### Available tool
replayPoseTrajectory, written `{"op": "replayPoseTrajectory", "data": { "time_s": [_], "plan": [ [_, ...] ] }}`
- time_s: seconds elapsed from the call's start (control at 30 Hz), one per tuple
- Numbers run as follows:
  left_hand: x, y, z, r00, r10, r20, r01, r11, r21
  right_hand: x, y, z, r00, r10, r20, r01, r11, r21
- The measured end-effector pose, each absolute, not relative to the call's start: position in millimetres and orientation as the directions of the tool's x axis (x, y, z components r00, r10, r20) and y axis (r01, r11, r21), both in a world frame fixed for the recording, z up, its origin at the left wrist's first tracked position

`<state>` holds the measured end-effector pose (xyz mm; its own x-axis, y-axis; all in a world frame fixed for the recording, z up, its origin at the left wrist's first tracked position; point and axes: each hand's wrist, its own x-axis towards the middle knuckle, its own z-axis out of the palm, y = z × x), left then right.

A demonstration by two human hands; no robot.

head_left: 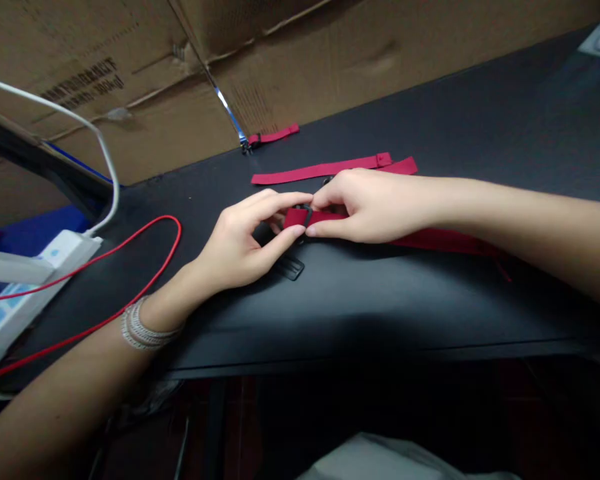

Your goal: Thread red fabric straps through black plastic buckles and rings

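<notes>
"Cardboard (355,60) backs the dark table (430,300). Where's the red strap (293,218)?"

"Right of the power strip (77,250), I see: left hand (237,237) and right hand (367,205) pinch it at the black buckle (308,215), seemingly to steady both."

"Any lettering (83,83)?"

"Beyond the power strip, too blurred for me to read."

A bracelet (143,325) is worn on the left wrist (163,308), wound in several narrow whitish-grey rows; beads or braid cannot be told apart. Left hand (245,237) and right hand (367,203) are bared, forearms (520,227) too. Pale grey cloth (380,461), apparently clothing, is seen at bottom edge, mostly cut off.
</notes>
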<state>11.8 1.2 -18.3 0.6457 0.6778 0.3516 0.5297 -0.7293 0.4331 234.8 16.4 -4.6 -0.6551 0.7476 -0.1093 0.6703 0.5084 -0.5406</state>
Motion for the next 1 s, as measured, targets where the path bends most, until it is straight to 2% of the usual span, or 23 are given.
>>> {"op": "replayPoseTrajectory", "data": {
  "time_s": [1.0],
  "plan": [
    [11.6, 0.6, -19.2, 0.655, 0.691, 0.305, 0.505, -0.701, 0.504, 234.2, 15.7, -5.1, -0.646, 0.755, -0.115, 0.683, 0.504, -0.529]
  ]
}}
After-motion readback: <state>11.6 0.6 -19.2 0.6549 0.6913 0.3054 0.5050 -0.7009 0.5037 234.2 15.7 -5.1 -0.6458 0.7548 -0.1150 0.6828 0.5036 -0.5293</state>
